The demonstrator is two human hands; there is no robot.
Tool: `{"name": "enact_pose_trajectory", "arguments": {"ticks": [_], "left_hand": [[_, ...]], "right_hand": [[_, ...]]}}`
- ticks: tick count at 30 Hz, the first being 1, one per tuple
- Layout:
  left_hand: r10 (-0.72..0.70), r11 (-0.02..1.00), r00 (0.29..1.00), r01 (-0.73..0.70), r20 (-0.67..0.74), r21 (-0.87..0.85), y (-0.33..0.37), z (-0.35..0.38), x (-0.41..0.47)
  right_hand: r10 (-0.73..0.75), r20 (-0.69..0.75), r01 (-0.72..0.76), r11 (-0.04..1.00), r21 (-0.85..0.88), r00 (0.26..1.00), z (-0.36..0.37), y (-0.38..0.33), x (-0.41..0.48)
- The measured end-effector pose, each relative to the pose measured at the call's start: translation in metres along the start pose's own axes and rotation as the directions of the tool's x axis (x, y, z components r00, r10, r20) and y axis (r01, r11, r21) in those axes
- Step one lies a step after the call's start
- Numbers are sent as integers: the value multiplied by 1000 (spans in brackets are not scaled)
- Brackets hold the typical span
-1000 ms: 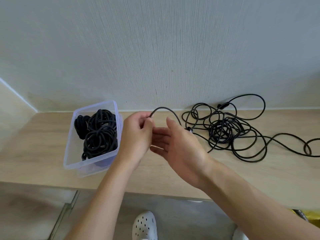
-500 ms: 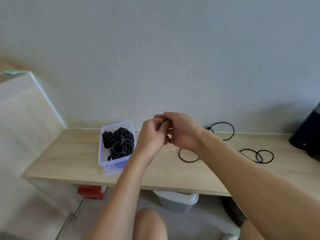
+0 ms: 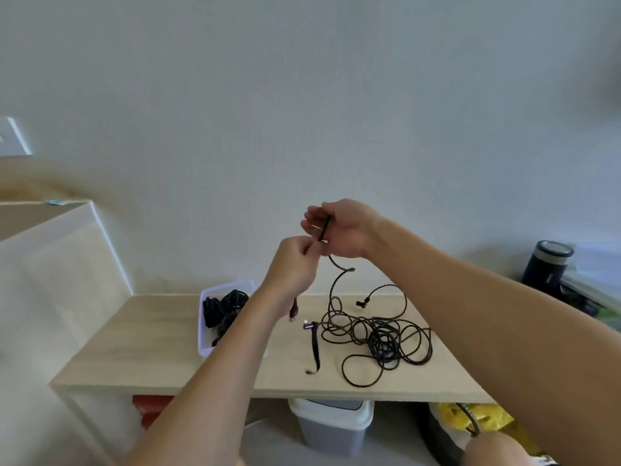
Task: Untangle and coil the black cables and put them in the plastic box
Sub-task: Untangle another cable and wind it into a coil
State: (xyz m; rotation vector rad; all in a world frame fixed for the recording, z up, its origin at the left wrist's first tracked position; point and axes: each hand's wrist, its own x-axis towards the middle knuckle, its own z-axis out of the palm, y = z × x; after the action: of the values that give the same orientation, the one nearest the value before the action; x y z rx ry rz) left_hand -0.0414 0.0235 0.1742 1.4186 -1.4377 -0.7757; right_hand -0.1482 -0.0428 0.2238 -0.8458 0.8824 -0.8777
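Observation:
A tangle of black cable (image 3: pixel 379 334) lies on the right half of the wooden table (image 3: pixel 161 334). One strand rises from it to my right hand (image 3: pixel 339 230), which holds the cable high above the table. Just below and left, my left hand (image 3: pixel 295 267) pinches the same cable; a short end with a plug (image 3: pixel 293 312) dangles under it. The clear plastic box (image 3: pixel 205 344) stands on the table to the left, with coiled black cables (image 3: pixel 223 311) inside, partly hidden by my left forearm. A black strap (image 3: pixel 314 344) lies between box and tangle.
A dark cylindrical flask (image 3: pixel 546 267) stands at the far right. Under the table are a white bin (image 3: pixel 332 428), a red item (image 3: pixel 151 406) and a yellow bag (image 3: pixel 477 420). A pale cabinet (image 3: pixel 50 264) borders the table on the left.
Both hands have risen higher above the table and parted slightly, drawing a cable strand up. The view has pulled back and now shows the tangle spread on the table.

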Motion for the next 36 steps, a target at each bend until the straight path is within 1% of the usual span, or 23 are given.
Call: {"name": "enact_pose_trajectory", "arguments": {"ticks": [1,3,5,8,10,11,13,15,17,19,20,21,22,23,24,25,26,27,29,31,33,34,36], "left_hand": [[-6,998,999,3,47,59,1,-2,-3],[-45,997,995,39,88,62,5,-6,-2],[-72,997,994,75,77,-36,10,-8,2],[-21,984,998,33,66,-174,15,-3,5],[11,998,999,-9,45,-55,13,-2,5],[10,999,996,-14,92,41,11,-5,4],[-81,969,954,7,290,247,11,-14,-1],[-201,938,886,51,417,343,13,-25,-3],[-210,957,877,95,432,273,19,-28,-4],[-136,989,913,146,385,3,28,-19,-3],[-97,987,946,132,310,-95,31,-13,-3],[-66,990,972,91,227,-104,32,-8,-3],[-44,998,981,53,188,-44,31,-5,-4],[-43,998,973,34,226,43,29,-6,-6],[-80,990,943,38,324,136,27,-9,-9],[-143,975,888,52,436,214,26,-14,-13],[-188,967,836,65,515,247,25,-18,-15],[-194,973,814,87,548,214,26,-22,-15],[-106,989,862,144,496,-40,34,-18,-12],[-41,947,950,135,308,-290,41,-7,-5],[-7,973,991,38,132,-229,44,2,0],[12,990,993,4,115,-138,41,3,1],[-11,999,964,2,266,37,34,-5,-3]], "right_hand": [[-21,-37,22,999,32,999,-4,-8,0],[-57,-88,58,998,10,994,-11,-17,-3],[-66,-65,61,996,-67,996,-14,-15,-5],[-27,39,32,990,-140,999,-9,-6,-8],[-47,52,51,995,-85,998,-5,-8,-6],[-65,31,66,997,-39,997,-5,-11,-4],[-108,-44,111,991,70,993,-8,-20,0],[-138,-87,147,984,98,987,-12,-23,4],[-148,-50,149,988,32,988,-9,-18,5],[-131,16,131,991,5,991,0,-12,5],[-128,35,128,992,13,991,4,-12,4],[-133,39,132,991,29,990,6,-14,3],[-138,26,136,989,56,990,5,-18,2],[-141,-4,141,987,80,990,2,-24,2],[-143,-43,146,984,101,989,-1,-30,1],[-147,-87,157,981,118,985,-6,-35,1],[-156,-117,171,977,130,981,-10,-39,1],[-160,-127,176,976,126,979,-12,-39,2],[-154,-84,161,983,88,984,-12,-35,1],[-132,-19,133,990,45,991,-8,-30,1],[-116,8,116,992,46,993,-6,-30,0],[-121,-2,121,991,58,993,-6,-33,-1],[-144,-57,148,986,72,988,-11,-39,0]]}}
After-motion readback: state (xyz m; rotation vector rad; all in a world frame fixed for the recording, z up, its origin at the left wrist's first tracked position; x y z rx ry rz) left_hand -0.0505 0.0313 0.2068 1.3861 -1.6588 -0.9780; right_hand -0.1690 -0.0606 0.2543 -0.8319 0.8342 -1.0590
